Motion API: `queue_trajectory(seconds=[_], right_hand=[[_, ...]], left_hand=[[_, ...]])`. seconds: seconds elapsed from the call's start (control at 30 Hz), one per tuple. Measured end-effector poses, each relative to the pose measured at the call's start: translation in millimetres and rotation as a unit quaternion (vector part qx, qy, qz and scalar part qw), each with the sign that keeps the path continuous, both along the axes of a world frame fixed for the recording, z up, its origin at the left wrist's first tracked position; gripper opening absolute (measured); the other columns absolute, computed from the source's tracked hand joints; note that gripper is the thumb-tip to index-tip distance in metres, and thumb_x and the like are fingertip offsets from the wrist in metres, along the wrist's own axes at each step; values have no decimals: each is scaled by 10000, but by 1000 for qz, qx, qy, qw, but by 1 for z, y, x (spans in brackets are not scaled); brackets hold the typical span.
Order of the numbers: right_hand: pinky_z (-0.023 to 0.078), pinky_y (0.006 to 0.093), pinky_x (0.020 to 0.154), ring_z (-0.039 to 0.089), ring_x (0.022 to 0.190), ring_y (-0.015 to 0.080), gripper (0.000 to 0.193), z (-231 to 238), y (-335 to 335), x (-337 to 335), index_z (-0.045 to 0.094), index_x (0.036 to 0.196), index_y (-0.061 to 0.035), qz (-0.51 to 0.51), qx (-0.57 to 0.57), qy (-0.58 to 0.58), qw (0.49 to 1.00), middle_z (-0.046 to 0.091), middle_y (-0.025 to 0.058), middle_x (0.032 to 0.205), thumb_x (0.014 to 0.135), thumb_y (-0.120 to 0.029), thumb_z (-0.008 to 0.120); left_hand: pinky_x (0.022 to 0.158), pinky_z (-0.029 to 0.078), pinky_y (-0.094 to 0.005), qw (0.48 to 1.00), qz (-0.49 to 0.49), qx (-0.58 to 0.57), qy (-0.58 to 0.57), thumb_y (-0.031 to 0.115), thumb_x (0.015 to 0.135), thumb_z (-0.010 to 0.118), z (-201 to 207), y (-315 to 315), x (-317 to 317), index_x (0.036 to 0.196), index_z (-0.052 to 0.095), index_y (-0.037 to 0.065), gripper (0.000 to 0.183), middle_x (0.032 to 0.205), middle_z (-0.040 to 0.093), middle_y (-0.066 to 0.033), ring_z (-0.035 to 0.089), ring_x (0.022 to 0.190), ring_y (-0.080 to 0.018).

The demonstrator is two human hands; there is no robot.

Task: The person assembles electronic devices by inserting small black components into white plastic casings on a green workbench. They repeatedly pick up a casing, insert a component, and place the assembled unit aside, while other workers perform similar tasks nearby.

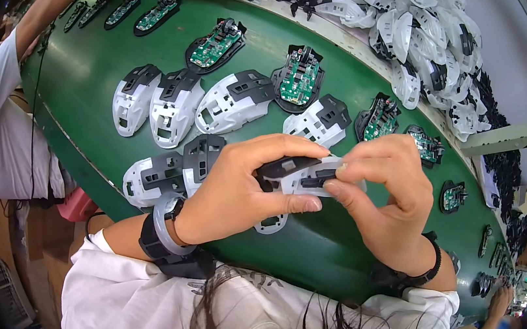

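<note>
Above the green table, my left hand [229, 177] is wrapped round a white and black mouse shell [289, 182], thumb along its near side and fingers over the far side. My right hand [393, 203] pinches a slim black plastic piece [318, 178] between thumb and forefinger, against the side of that shell. Whether the piece is seated in the shell I cannot tell. Close to my left hand lie more mouse shells, among them one with a black back half [202, 157] and a white-fronted one [143, 182]. Part of another shell [271, 223] shows under my hands.
Several shells, such as one [235, 102], lie beyond my hands. Mouse bases with green circuit boards [299, 80] line the green table [87, 103]. A heap of bagged white shells [416, 45] and loose black parts [509, 148] lies past the far ledge. Co-workers' arms [52, 7] appear at both sides.
</note>
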State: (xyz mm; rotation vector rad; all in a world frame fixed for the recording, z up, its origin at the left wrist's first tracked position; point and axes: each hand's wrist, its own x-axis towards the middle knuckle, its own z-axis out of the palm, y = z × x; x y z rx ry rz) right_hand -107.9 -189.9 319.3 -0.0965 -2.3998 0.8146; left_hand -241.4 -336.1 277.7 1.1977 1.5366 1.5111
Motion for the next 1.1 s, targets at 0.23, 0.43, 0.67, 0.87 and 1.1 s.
queue_trajectory(seconds=[0.23, 0.43, 0.67, 0.87, 1.1], right_hand=[[436, 307, 642, 577, 707, 189, 170, 1, 3, 4, 656, 781, -53, 41, -187, -76, 978, 638, 49, 749, 658, -20, 769], [448, 298, 717, 570, 905, 223, 374, -2, 9, 2, 630, 1020, -66, 13, -22, -100, 995, 542, 114, 1058, 678, -84, 781], [426, 317, 915, 524, 1076, 176, 588, -2, -3, 11, 367, 1316, -2, 122, -472, -222, 844, 511, 124, 1201, 814, -86, 660], [399, 310, 946, 488, 1126, 173, 520, 0, -23, 21, 400, 1252, -8, 97, -432, -149, 884, 506, 123, 1193, 797, -48, 648], [349, 427, 1026, 434, 1226, 350, 679, 5, 8, 123, 423, 1277, -29, 0, -69, -423, 904, 430, 168, 1315, 707, -145, 773]], left_hand=[[969, 411, -346, 995, -19, 39, 88, 94, 667, 793, 3, 1, -9, 1100, 625, 10, 472, 1155, 608, -141, 561, 1108, -229], [966, 410, -342, 998, -9, 40, 54, 83, 670, 786, 5, -2, -9, 1069, 636, 11, 433, 1198, 578, -169, 547, 1124, -234], [842, 465, -280, 993, 35, 13, -116, 105, 682, 762, 12, -5, 8, 1199, 428, 45, 619, 980, 571, -79, 568, 963, -117], [813, 479, -289, 996, 8, 87, 36, 113, 670, 748, 9, -8, 7, 1155, 449, 42, 574, 1029, 578, -98, 593, 923, -158], [1023, 320, -473, 902, -191, -57, 384, 211, 612, 827, 44, -32, -9, 1356, 388, 126, 868, 1407, 347, -153, 338, 1278, -386]])
